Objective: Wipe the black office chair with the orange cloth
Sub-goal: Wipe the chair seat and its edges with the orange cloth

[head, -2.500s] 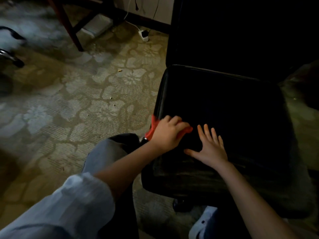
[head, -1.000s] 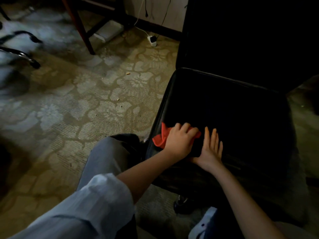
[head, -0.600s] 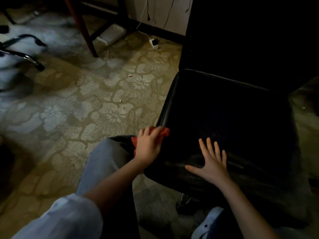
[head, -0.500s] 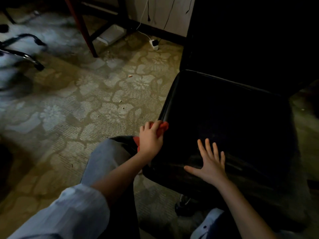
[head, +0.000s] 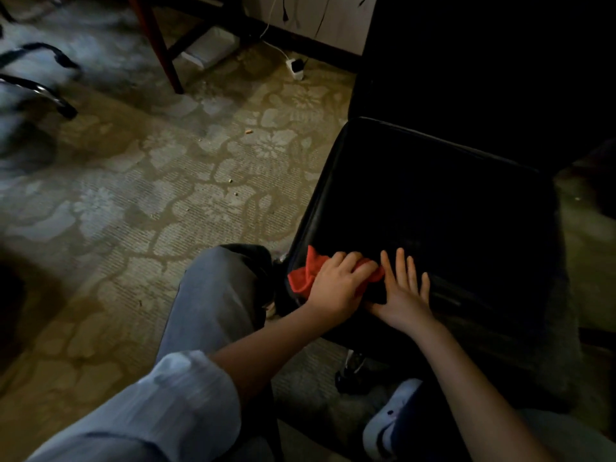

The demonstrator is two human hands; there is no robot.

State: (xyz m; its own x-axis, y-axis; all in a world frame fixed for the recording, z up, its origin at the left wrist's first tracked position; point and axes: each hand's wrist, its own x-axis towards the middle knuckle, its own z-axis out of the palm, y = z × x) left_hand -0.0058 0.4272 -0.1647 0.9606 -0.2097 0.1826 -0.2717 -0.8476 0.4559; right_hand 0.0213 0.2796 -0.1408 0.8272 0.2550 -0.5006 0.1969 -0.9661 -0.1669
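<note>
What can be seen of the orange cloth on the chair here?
The orange cloth is a soft, crumpled red-orange rag that looks like thin fabric. It lies bunched on the front left corner of the black office chair seat, with one loose corner sticking up at the seat's edge. The left hand covers its middle, fingers curled over it, holding it against the seat. Its other end shows beside the flat right hand; whether they touch cannot be told.
</note>
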